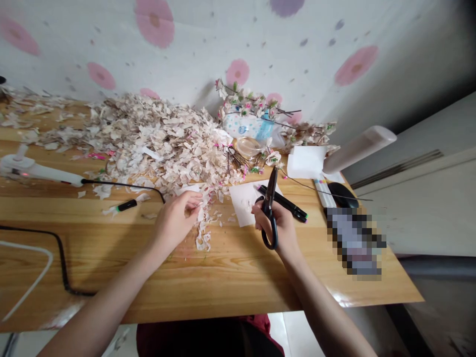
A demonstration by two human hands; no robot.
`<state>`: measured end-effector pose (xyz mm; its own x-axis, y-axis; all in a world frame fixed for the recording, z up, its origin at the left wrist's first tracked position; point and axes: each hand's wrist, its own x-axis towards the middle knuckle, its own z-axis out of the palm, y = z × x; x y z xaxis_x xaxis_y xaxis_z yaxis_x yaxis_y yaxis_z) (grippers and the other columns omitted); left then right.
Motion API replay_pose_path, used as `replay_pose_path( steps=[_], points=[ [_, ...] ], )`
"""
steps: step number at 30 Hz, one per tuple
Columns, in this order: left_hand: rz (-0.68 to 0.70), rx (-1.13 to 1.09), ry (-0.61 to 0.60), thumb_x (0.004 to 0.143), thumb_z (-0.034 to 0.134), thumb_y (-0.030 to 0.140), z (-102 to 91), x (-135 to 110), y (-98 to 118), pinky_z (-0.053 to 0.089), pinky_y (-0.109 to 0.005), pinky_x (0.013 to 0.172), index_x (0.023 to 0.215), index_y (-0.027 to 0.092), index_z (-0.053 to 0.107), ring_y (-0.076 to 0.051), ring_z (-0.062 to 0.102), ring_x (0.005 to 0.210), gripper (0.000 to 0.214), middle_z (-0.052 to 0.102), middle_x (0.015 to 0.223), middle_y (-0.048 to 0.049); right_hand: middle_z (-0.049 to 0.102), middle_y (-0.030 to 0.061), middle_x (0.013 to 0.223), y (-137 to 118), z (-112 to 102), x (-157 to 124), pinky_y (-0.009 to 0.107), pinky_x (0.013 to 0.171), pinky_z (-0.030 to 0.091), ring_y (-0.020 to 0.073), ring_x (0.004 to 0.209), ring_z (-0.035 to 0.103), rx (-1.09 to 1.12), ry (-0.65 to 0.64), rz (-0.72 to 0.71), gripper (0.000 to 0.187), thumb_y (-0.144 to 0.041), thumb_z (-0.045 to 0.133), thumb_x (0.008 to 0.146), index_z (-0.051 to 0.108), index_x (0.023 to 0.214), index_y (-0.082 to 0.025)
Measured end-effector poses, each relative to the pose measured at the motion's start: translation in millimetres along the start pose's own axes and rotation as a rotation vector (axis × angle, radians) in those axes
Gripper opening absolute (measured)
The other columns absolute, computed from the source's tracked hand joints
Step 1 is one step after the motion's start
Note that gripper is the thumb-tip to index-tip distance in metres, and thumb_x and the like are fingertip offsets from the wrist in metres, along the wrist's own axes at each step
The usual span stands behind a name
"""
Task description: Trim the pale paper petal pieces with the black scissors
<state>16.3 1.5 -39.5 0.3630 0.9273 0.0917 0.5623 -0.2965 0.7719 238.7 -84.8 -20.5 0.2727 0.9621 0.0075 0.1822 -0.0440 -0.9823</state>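
Pinching a pale petal scrap (198, 204) between the fingertips of your left hand (174, 224), you hold it just above the wooden table (230, 277), at the near edge of a heap of papery petals (148, 144). Your right hand (277, 225) grips black-handled scissors (270, 208) upright, their blades closed and pointing up, with one loop hanging below your fingers. Just behind that hand lie a white paper sheet (243, 203) and two black marker pens (288, 202), while a green-banded black marker (126, 205) lies to the left of your left hand. Beyond the heap, artificial blossom sprigs (256, 106) rest against a blue-and-white packet (243, 126), its printing too small to read, just beside a clear round dish (247, 147). To the right, a black computer mouse (342, 195) sits next to a pixelated object (353, 242), and any writing on it is blurred beyond reading.
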Motion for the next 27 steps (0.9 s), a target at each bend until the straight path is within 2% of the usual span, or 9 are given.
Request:
replay_pose_path(
  steps=[2, 5, 8, 11, 14, 17, 20, 23, 27],
  points=[
    [0.044, 0.014, 0.001, 0.08, 0.059, 0.011, -0.4, 0, 0, 0.053, -0.036, 0.078, 0.097, 0.019, 0.065, -0.02, 0.068, 0.08, 0.019, 0.073, 0.089, -0.0034, 0.047, -0.0049, 0.054, 0, 2, -3, 0.021, 0.046, 0.032, 0.0095, 0.047, 0.04, 0.017, -0.007, -0.034, 0.022, -0.036, 0.061, 0.085, 0.054, 0.074, -0.019],
    [0.192, 0.038, 0.062, 0.081, 0.06, 0.01, -2.6, 0, 5, 0.052, -0.033, 0.074, 0.094, 0.019, 0.067, -0.018, 0.067, 0.076, 0.017, 0.072, 0.086, -0.0023, 0.048, -0.0048, 0.055, 0, 6, -8, 0.022, 0.046, 0.033, 0.0091, 0.048, 0.041, 0.029, -0.042, -0.074, 0.019, -0.032, 0.062, 0.085, 0.056, 0.073, -0.019],
    [0.45, 0.027, 0.145, 0.085, 0.061, 0.009, -7.2, -1, 15, 0.051, -0.031, 0.075, 0.09, 0.02, 0.067, -0.016, 0.066, 0.078, 0.013, 0.072, 0.086, -0.0018, 0.049, -0.005, 0.055, -3, 10, -11, 0.022, 0.046, 0.034, 0.0092, 0.047, 0.043, 0.105, -0.008, -0.068, 0.016, -0.031, 0.065, 0.082, 0.059, 0.074, -0.019],
    [0.74, 0.012, 0.166, 0.084, 0.062, 0.002, -11.2, -5, 26, 0.05, -0.03, 0.077, 0.09, 0.019, 0.066, -0.015, 0.067, 0.082, 0.018, 0.075, 0.088, -0.0012, 0.052, -0.0043, 0.054, -6, 13, -12, 0.023, 0.046, 0.037, 0.0105, 0.048, 0.046, 0.174, 0.05, -0.049, 0.013, -0.031, 0.067, 0.08, 0.065, 0.08, -0.018],
    [0.901, 0.049, 0.165, 0.082, 0.064, -0.001, -11.7, -13, 31, 0.051, -0.029, 0.077, 0.093, 0.018, 0.067, -0.015, 0.067, 0.085, 0.022, 0.076, 0.093, -0.002, 0.056, -0.0029, 0.057, -9, 14, -11, 0.024, 0.047, 0.038, 0.0109, 0.048, 0.047, 0.173, 0.019, -0.048, 0.013, -0.03, 0.07, 0.077, 0.069, 0.083, -0.019],
    [0.988, 0.104, 0.145, 0.084, 0.065, 0.005, -9.4, -20, 31, 0.052, -0.03, 0.076, 0.094, 0.015, 0.068, -0.016, 0.066, 0.084, 0.015, 0.076, 0.097, -0.0041, 0.064, -0.0009, 0.065, -9, 14, -10, 0.025, 0.048, 0.041, 0.0106, 0.048, 0.048, 0.19, -0.082, -0.05, 0.013, -0.03, 0.074, 0.074, 0.071, 0.081, -0.019],
    [1.042, 0.135, 0.134, 0.087, 0.063, 0.008, -6.9, -23, 30, 0.052, -0.03, 0.076, 0.094, 0.014, 0.069, -0.016, 0.066, 0.084, 0.01, 0.076, 0.098, -0.0043, 0.07, 0.001, 0.074, -8, 14, -11, 0.025, 0.055, 0.047, 0.0127, 0.056, 0.057, 0.225, -0.184, -0.056, 0.013, -0.029, 0.076, 0.074, 0.073, 0.083, -0.019],
    [1.055, 0.148, 0.127, 0.089, 0.061, 0.009, -5.9, -23, 28, 0.052, -0.03, 0.075, 0.093, 0.013, 0.069, -0.016, 0.065, 0.085, 0.011, 0.076, 0.098, -0.0045, 0.073, 0.002, 0.081, -5, 14, -12, 0.025, 0.063, 0.049, 0.0144, 0.066, 0.062, 0.236, -0.213, -0.086, 0.015, -0.024, 0.081, 0.071, 0.075, 0.084, -0.021],
    [1.041, 0.142, 0.152, 0.089, 0.061, 0.011, -5.1, -24, 28, 0.051, -0.028, 0.077, 0.096, 0.014, 0.069, -0.015, 0.064, 0.087, 0.011, 0.076, 0.099, -0.0044, 0.073, 0.0028, 0.08, -1, 12, -11, 0.025, 0.061, 0.048, 0.0136, 0.064, 0.061, 0.223, -0.239, -0.081, 0.018, -0.025, 0.084, 0.067, 0.076, 0.083, -0.021]
  ],
)
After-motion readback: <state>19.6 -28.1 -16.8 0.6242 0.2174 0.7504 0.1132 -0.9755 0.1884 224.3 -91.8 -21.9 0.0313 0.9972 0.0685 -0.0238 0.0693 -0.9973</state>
